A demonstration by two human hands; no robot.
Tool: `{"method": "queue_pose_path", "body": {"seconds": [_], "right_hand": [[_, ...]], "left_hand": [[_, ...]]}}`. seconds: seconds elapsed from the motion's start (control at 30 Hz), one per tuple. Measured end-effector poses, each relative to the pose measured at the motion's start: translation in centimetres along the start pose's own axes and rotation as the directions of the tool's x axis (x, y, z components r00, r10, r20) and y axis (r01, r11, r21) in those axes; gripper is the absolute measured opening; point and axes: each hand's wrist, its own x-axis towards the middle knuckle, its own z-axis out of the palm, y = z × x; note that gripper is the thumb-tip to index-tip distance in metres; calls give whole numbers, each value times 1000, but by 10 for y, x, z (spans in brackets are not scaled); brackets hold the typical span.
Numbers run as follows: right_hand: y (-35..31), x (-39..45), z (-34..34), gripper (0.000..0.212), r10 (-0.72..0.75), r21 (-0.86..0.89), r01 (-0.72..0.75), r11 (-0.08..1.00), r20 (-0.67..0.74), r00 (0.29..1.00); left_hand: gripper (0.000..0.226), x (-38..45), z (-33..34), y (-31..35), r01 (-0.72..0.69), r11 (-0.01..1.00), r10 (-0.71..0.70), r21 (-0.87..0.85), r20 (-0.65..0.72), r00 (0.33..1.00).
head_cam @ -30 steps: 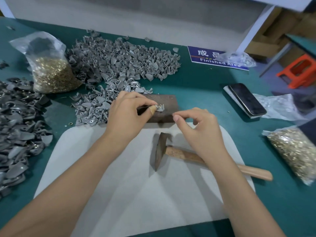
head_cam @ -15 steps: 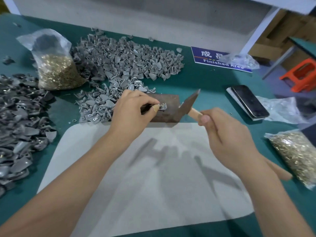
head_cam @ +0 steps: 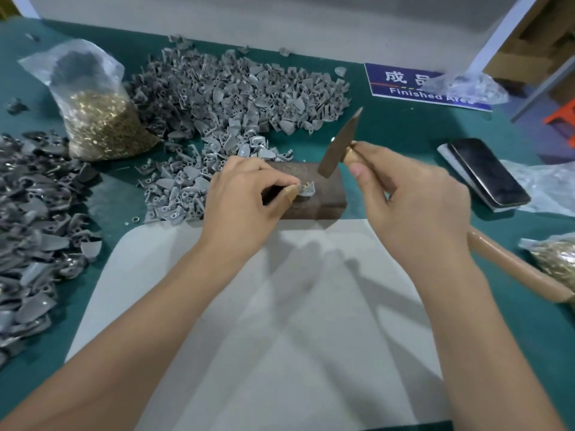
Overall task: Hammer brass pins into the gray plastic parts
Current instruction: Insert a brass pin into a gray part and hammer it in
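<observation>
I see the left hand (head_cam: 239, 200) pinching a gray plastic part (head_cam: 308, 190) flat on the dark block (head_cam: 314, 197) — thumb and forefinger closed on it, a brass pin (head_cam: 306, 184) standing in the part. The block sits on the green surface (head_cam: 389, 132), just past the far edge of the white mat (head_cam: 280, 321).

The right hand (head_cam: 413, 206) has its fingers wrapped tight around the hammer (head_cam: 339, 144) handle, close up under the head. The head is raised, tilted, hanging above the block's right end — clear of the pin, not touching it. The handle's butt sticks out behind the wrist (lower right).

The supply: a big pile of gray parts (head_cam: 236, 94) behind the block, a darker heap (head_cam: 31, 219) at the left edge. One bag of brass pins (head_cam: 96, 113) back left, a second bag (head_cam: 557, 259) at the right edge. A phone (head_cam: 488, 172) lies face up to the right, near a blue "Finished Area" sign (head_cam: 417, 85).
</observation>
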Motion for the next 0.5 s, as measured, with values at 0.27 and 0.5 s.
{"method": "queue_pose_path", "body": {"seconds": [0.27,0.5], "right_hand": [[-14,-10,5,30,24,127,-7,992,-135,991],[-11,-14,3,29,72,63,-62,996,-170,983]], "left_hand": [[10,-2,0,3,5,1000,-5,28,-1,1000],[10,-1,0,3,19,999,-19,42,-10,1000]]}}
